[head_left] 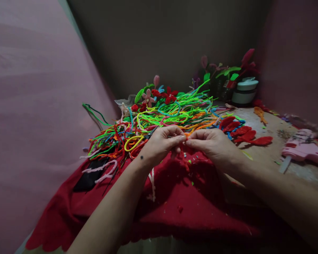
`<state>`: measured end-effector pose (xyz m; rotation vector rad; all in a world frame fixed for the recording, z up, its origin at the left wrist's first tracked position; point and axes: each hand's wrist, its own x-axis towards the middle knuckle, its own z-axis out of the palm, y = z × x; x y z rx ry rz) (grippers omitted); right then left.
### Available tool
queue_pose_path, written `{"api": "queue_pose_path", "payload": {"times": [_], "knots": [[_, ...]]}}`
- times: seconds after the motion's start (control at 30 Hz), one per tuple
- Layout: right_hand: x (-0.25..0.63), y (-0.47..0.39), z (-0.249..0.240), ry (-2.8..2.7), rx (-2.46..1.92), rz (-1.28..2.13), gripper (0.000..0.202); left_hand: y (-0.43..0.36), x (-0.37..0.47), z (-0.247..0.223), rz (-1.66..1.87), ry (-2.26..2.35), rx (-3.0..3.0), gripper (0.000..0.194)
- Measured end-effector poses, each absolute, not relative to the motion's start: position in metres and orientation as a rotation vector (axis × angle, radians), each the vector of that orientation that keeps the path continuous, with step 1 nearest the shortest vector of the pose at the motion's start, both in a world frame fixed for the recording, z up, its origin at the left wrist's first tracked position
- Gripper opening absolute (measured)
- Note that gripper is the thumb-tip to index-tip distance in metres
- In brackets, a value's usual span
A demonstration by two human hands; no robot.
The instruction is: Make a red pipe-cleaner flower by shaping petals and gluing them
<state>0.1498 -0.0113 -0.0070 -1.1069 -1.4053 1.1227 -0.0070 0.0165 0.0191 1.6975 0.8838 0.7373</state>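
Left hand (165, 141) and right hand (210, 143) pinch an orange piece (187, 135) — best gripped close, clear of the strands (175, 115) beyond them.

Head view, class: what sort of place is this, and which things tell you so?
Probably a small craft workspace: a heap of colourful fuzzy stems, flowers seemingly made of similar material behind it, and what looks like a pink glue gun at the picture's right.
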Motion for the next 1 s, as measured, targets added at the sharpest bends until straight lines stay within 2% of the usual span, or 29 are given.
{"api": "queue_pose_path", "payload": {"times": [0.23, 0.33, 0.53, 0.77, 1.0], "knots": [[0.147, -0.013, -0.009, -1.304, -1.062, 1.266, 0.013, 0.016, -0.003, 0.018, 0.719, 0.936, 1.701, 0.013], [0.145, -0.013, -0.012, -1.219, -1.063, 1.326, 0.015, 0.017, 0.000, 0.013, 0.794, 1.048, 1.935, 0.012], [0.143, -0.008, -0.026, -1.063, -0.914, 1.653, 0.011, 0.025, 0.000, 0.003, 1.000, 1.013, 2.273, 0.013], [0.142, -0.009, -0.028, -1.027, -0.780, 1.679, 0.019, 0.022, 0.001, 0.000, 1.021, 1.193, 2.377, 0.014], [0.140, -0.009, -0.030, -1.057, -0.926, 1.688, 0.020, 0.020, 0.004, 0.000, 1.046, 1.208, 2.270, 0.016]]}}
